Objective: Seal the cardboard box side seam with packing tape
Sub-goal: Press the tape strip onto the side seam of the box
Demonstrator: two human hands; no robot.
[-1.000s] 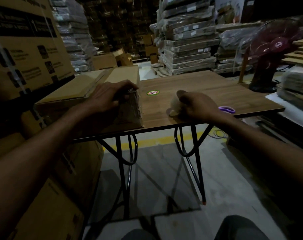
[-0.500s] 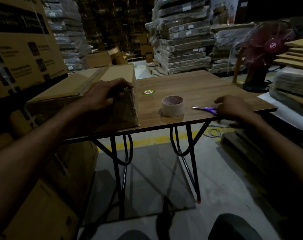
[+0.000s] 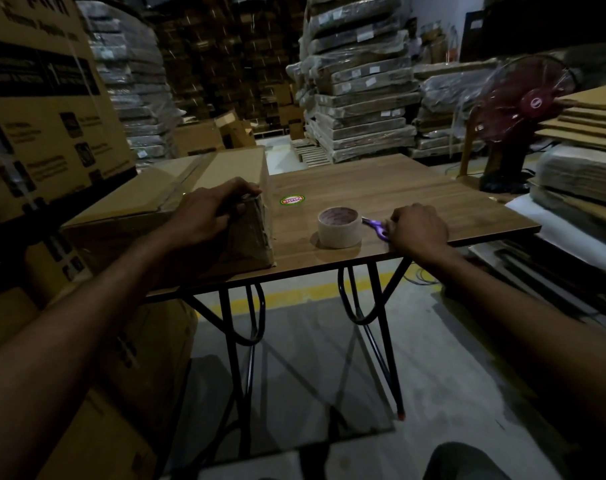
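The brown cardboard box (image 3: pixel 149 199) lies on the left part of the wooden bench (image 3: pixel 415 181), and its near right corner reaches almost to the front edge of the bench. The side face that looks to the right is wrinkled and shiny, but the light is too weak to make out the seam or any tape on it. The left hand (image 3: pixel 208 216) grips this near corner from above: the fingers (image 3: pixel 246 194) are curled over the top edge and the thumb presses on the side face. The left end of the box goes into shadow.

Right of the box, apart from it, 1 roll of beige packing tape (image 3: pixel 339 232) stands flat on the bench. Just beside the roll lie the purple scissors (image 3: pixel 376 227); only the blades and a small part of the handle show. The right hand (image 3: pixel 420 230) rests over the handles, back of the hand up, so its fingers are hidden and I cannot tell if they are clamped on the scissors.

A round green and red sticker (image 3: pixel 292 200) is on the bench between box and roll; its word is unreadable. A dark red fan (image 3: pixel 525 105) stands behind the bench on the right.
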